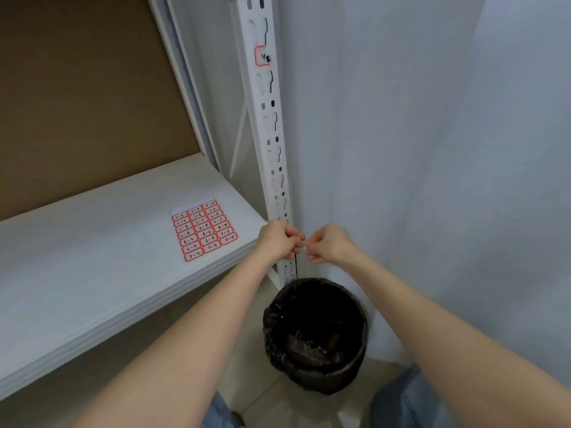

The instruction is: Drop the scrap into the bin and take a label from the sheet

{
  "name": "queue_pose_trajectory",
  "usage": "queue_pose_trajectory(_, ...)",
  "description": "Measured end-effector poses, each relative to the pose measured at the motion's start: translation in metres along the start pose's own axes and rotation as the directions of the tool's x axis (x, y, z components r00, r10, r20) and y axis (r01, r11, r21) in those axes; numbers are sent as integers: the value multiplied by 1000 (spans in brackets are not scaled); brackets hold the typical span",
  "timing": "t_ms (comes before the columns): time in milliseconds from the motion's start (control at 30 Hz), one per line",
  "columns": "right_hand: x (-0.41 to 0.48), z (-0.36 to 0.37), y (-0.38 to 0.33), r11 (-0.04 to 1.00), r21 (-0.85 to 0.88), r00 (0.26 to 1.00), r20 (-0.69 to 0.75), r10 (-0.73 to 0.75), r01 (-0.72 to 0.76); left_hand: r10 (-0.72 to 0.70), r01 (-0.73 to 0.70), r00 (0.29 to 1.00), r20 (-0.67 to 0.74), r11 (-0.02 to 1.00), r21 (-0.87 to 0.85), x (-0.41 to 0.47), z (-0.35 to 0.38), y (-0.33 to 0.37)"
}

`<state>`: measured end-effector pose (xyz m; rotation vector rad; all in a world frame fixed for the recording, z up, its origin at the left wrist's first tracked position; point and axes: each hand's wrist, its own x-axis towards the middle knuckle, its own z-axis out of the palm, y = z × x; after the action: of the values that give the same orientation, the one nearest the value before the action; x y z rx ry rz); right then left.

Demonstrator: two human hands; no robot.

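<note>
Both hands meet at the white shelf post (279,186), left hand (278,239) and right hand (327,244) each pinching something small (too tiny to identify) between curled fingertips. It could slip into the black-lined bin (315,335) directly below, among the crumpled scraps. A label sheet (204,230) lies left, on the shelf (92,257).

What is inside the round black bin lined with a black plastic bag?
In the round black bin, brownish crumpled scraps lie at the bottom. The black plastic liner hides anything underneath them.
</note>
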<state>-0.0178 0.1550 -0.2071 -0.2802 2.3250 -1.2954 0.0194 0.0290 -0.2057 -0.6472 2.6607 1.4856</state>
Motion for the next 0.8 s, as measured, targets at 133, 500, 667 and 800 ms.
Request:
queue_pose_trajectory(133, -2, 3, 8, 998, -64, 1000, 3, 26, -26, -41, 43, 996, 82, 999, -20, -4, 6, -9)
queue_pose_trajectory(500, -5, 3, 18, 999, 23, 997, 66, 29, -31, -98, 111, 987, 130, 989, -98, -4, 15, -19)
queue_pose_trajectory(667, -5, -2, 19, 998, 33, 996, 68, 56, -59, -113, 115, 992, 57, 993, -38, -4, 20, -18)
queue_pose_trajectory(800, -3, -4, 24, 992, -129, 1000, -17, 12, -15, -123, 114, 989, 86, 988, 107, -4, 24, -19)
